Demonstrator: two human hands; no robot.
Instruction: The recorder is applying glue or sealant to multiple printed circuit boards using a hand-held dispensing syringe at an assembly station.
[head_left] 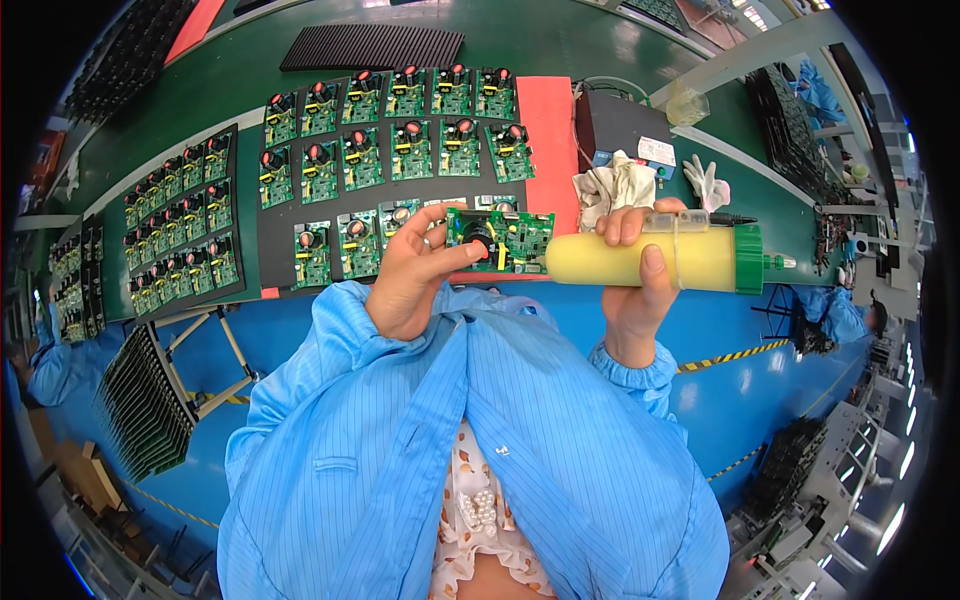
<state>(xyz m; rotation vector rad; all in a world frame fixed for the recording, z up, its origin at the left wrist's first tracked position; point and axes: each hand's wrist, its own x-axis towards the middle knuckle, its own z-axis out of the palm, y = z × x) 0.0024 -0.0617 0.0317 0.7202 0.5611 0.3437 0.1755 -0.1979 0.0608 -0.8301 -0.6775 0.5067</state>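
My left hand (412, 278) is closed on a green circuit board (525, 236), its thumb pressing by a dark round part and its fingers behind the far edge. The board is held up over the table's near edge. In my right hand (640, 305) lies a thick glue syringe (610, 262), full of pale yellow paste, with a green cap at its right end. A clear tube is strapped along its top side. The syringe's left end points at the board's right edge. Whether its tip touches the board, I cannot tell.
Rows of circuit boards (410, 148) lie on a black mat (400, 190) beyond my hands, with a red strip (548, 140) beside it. More boards fill a mat (183, 225) to the left. White gloves (625, 183) lie before a dark box (622, 122) at right.
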